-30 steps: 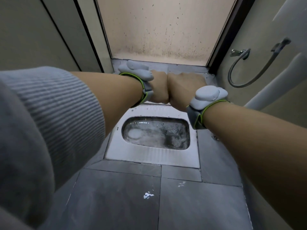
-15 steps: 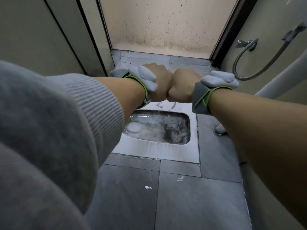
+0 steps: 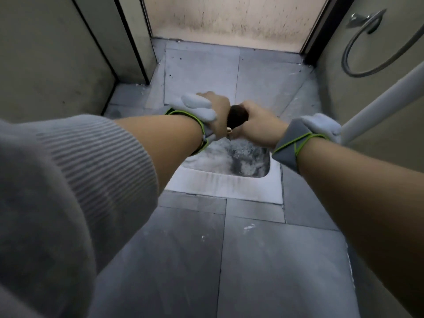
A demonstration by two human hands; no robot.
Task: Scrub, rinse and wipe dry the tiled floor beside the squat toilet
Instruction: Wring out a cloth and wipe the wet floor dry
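Tiled floor (image 3: pixel 270 260) fills the lower half of the head view, dark grey slabs running from 6 o'clock up to the squat toilet (image 3: pixel 226 187) at centre, with paler tiles beyond it toward 12 o'clock and a narrow strip at the pan's 3 o'clock side. White flecks and dull smears show on the near slabs, and the bowl holds foamy water.

Both hands meet above the far rim of the pan. The left hand (image 3: pixel 216 113) and the right hand (image 3: pixel 257 120) are each curled round a dark, rounded object (image 3: pixel 237 117) held between them; whether it is a brush, a sponge or a wrung cloth cannot be told. Each wrist carries a grey strapped band.

Risks, as I judge them: the object hangs right over the bowl, so a slack grip would drop it into the dirty water and carry that muck onto the floor. Squeezing it there could spatter the pale tiles. A white pole (image 3: pixel 378 106) leans at 3 o'clock, touching or just beside the right wrist, and a careless elbow could knock it over. A hose (image 3: pixel 358 63) loops on the wall at 2 o'clock.
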